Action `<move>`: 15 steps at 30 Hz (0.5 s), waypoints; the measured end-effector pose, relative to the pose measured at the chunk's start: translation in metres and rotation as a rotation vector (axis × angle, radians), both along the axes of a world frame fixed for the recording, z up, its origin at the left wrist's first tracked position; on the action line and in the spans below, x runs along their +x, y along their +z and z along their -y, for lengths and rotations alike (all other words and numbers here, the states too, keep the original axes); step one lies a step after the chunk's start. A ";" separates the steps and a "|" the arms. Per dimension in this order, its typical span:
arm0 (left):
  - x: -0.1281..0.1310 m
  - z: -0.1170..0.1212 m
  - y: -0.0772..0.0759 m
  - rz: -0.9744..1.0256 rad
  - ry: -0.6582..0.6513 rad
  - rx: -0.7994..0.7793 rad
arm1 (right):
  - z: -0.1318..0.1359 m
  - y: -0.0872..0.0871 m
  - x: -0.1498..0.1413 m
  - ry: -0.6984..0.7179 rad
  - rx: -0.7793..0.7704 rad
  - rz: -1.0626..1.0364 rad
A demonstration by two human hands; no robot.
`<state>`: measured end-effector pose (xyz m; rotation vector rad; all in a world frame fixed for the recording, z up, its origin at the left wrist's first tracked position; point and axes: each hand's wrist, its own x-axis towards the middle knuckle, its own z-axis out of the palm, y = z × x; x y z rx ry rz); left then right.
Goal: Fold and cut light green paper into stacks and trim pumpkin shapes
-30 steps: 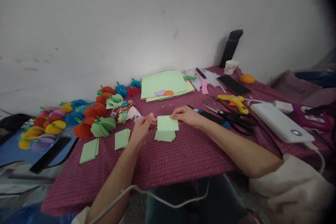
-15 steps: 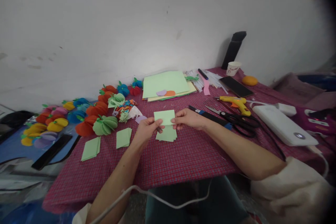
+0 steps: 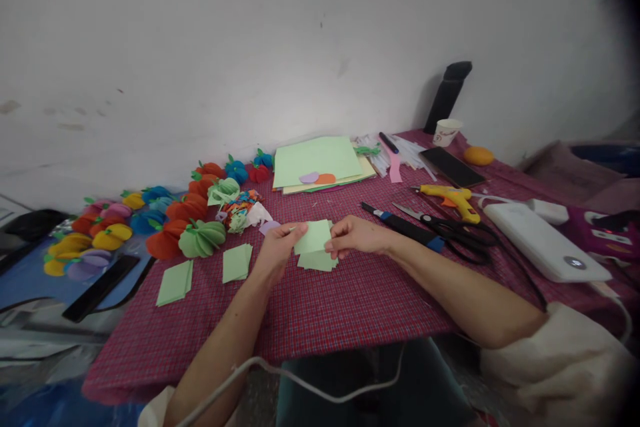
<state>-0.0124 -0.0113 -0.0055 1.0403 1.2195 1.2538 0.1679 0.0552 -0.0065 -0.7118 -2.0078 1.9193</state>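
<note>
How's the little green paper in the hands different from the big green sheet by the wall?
The little paper is much smaller than the big sheet. The left hand and right hand hold the little paper, while the big sheet lies on a stack of paper. Both are light green.

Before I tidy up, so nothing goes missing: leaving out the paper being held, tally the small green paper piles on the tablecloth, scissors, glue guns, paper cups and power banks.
Small green paper piles: 3
Scissors: 1
Glue gun: 1
Paper cup: 1
Power bank: 1
Total: 7
</note>
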 end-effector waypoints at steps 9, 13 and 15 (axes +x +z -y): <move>-0.002 -0.001 -0.002 -0.127 0.047 0.000 | 0.000 0.003 0.002 0.041 -0.025 0.030; -0.001 0.000 -0.001 -0.237 0.056 -0.022 | -0.002 0.009 0.005 0.064 -0.015 0.022; 0.002 0.001 -0.001 -0.261 0.021 -0.032 | -0.003 0.011 0.005 -0.014 0.015 -0.011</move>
